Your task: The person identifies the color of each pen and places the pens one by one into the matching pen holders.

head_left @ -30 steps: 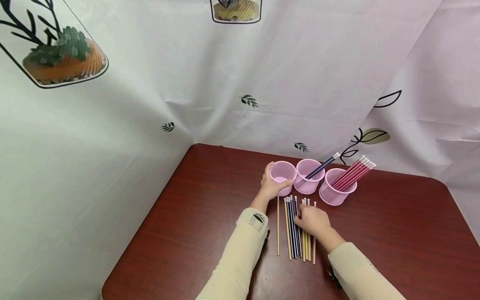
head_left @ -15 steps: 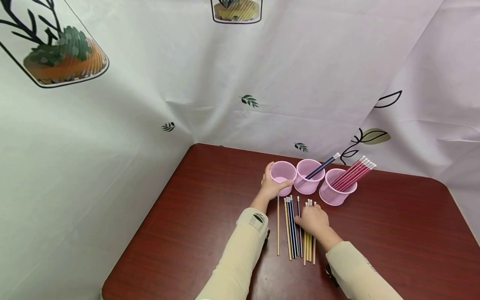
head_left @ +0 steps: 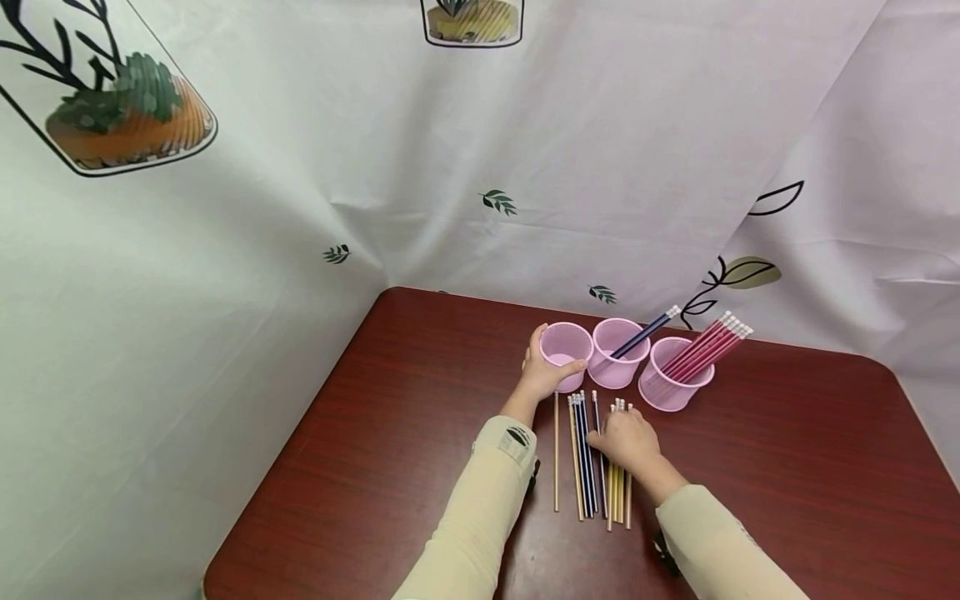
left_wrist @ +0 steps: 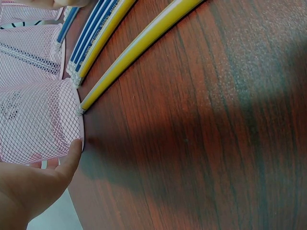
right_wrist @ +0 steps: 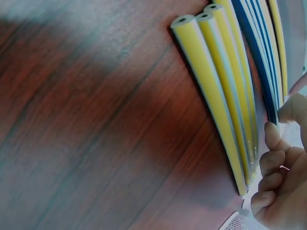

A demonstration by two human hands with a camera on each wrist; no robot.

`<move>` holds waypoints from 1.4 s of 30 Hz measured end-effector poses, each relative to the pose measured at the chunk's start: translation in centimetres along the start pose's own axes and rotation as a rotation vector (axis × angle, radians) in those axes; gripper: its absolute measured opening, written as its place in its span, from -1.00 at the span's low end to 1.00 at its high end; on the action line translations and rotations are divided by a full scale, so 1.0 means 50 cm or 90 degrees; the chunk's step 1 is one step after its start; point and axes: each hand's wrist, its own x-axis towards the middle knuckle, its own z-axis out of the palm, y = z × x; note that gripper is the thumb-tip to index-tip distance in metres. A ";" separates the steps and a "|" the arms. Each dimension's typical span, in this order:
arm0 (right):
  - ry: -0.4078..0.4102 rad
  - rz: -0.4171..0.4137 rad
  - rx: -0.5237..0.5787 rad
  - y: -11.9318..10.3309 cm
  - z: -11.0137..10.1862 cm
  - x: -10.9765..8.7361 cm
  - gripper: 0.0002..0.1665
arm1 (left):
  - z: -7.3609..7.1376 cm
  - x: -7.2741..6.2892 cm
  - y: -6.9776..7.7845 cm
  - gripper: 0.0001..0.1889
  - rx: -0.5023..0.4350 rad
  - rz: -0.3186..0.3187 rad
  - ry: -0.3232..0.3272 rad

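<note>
From my remote seat, leftmost I see the left hand, fingers and thumb bent round the left cup, a light mesh thing that should tip easily, so a low grip on its wall suits. Just this side of it, a lone yellow pencil lies on the table; next come some blue and yellow pencils side by side. I judge them all stiff, light and apt to roll, best pinched near the eraser end. Right of those, the right hand has thumb and forefinger closed on a single blue pencil, other fingers curled; I can't tell whether it is lifted. Yellow pencils lie beneath and beside that hand. Behind, I see nothing in the left cup; the middle cup holds a few leaning blue pencils, the right cup a thick pink bundle.
</note>
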 end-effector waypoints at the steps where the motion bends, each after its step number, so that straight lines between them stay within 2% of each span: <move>1: 0.003 0.002 0.008 0.000 -0.001 0.000 -0.65 | 0.000 -0.001 0.001 0.01 -0.001 0.000 0.000; 19: 0.075 -0.024 0.075 -0.008 -0.024 -0.007 -0.72 | -0.002 -0.003 0.001 0.01 -0.003 0.014 0.006; 31: 0.106 -0.011 0.103 -0.014 -0.066 -0.004 -0.74 | -0.005 -0.003 0.003 0.01 -0.007 0.014 0.002; 38: 0.151 -0.020 0.113 -0.012 -0.083 0.000 -0.74 | -0.005 -0.003 0.002 0.00 -0.012 0.013 -0.001; 42: 0.170 -0.007 0.128 -0.011 -0.092 0.001 -0.77 | -0.004 -0.003 0.001 0.00 -0.012 0.014 -0.001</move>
